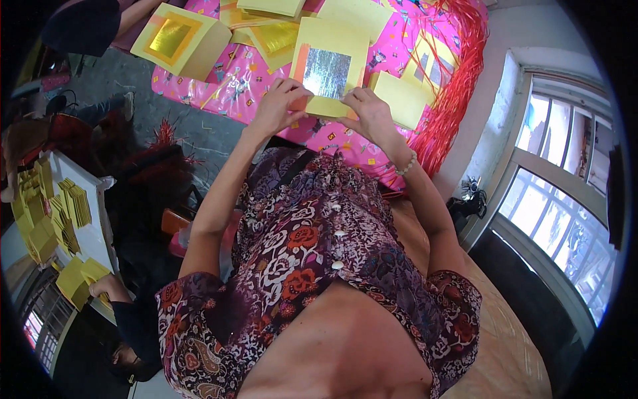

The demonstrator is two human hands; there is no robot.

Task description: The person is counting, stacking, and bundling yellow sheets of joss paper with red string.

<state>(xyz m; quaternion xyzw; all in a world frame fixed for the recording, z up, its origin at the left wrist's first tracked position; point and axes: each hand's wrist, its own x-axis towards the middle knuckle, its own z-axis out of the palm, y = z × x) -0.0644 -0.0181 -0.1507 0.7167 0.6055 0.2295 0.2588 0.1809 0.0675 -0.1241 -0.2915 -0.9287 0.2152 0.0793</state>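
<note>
A yellow sheet of joss paper (pixel 329 73) with a shiny silver foil square and orange side strips lies in front of me, on top of other paper. My left hand (pixel 282 103) is closed, its curled fingers gripping the sheet's near left corner. At the near right corner my right hand (pixel 372 113) pinches the same sheet between thumb and fingers; a beaded bracelet circles that wrist. The undersides of the fingers are hidden. Close to the right hand lies a yellow stack (pixel 399 100), with more silver-foil joss paper (pixel 435 66) behind it.
The table wears a pink patterned cover (pixel 199 96). A thick gold-foil stack (pixel 179 43) stands left; red plastic strands (pixel 455 93) hang over the right edge. A person's sleeve (pixel 83 30) shows far left. Lower left, another person's hand (pixel 109 289) touches yellow papers beside a white table (pixel 93 206).
</note>
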